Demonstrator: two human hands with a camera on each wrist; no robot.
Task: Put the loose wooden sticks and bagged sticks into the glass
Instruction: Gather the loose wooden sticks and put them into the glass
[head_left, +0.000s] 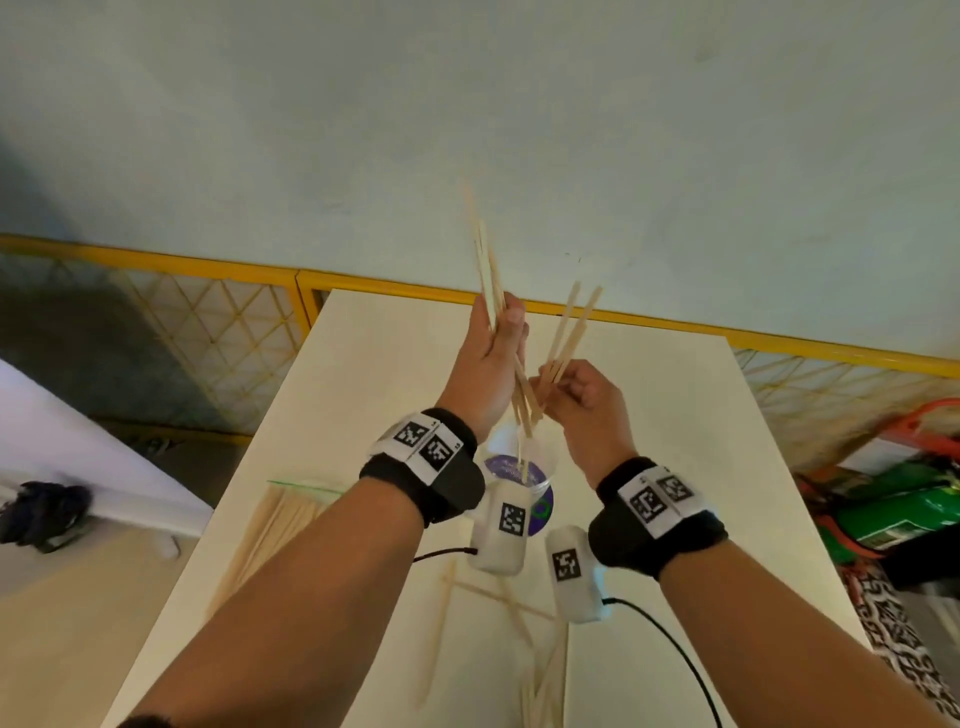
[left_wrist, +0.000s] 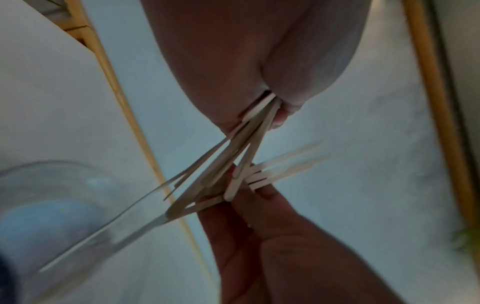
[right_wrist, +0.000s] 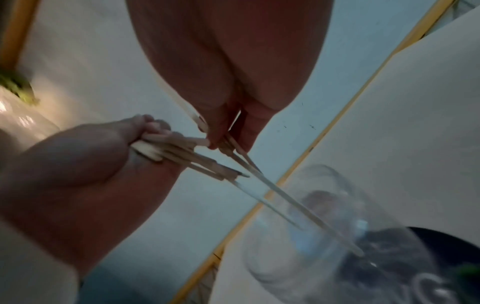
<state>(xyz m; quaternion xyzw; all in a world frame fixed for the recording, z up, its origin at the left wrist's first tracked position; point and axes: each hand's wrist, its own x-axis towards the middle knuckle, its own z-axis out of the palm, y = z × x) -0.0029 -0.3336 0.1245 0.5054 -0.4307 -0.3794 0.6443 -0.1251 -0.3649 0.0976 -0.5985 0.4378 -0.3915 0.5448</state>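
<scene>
Overhead, the left hand (head_left: 491, 358) grips a fan of pale flat wooden sticks (head_left: 488, 275) and the right hand (head_left: 584, 400) pinches a few more above the clear round glass (head_left: 524, 467); loose sticks (head_left: 498, 597) and the clear bag of sticks (head_left: 280, 519) remain on the white table (head_left: 675, 467). Left wrist view: two sticks dip into the glass (left_wrist: 52, 205). Right wrist view: the rim (right_wrist: 324, 170) looks narrow for a splayed bundle.

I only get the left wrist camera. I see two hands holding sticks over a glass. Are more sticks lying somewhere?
Observer: Yes. The head view shows loose sticks lying on the table, nearer the person than the glass.
Operator: And the bag ones?
Observer: The bagged sticks lie on the table's left side.
Operator: What's that blue blur I see through the glass?
Observer: In the head view it is a purple disc under the glass.
</scene>
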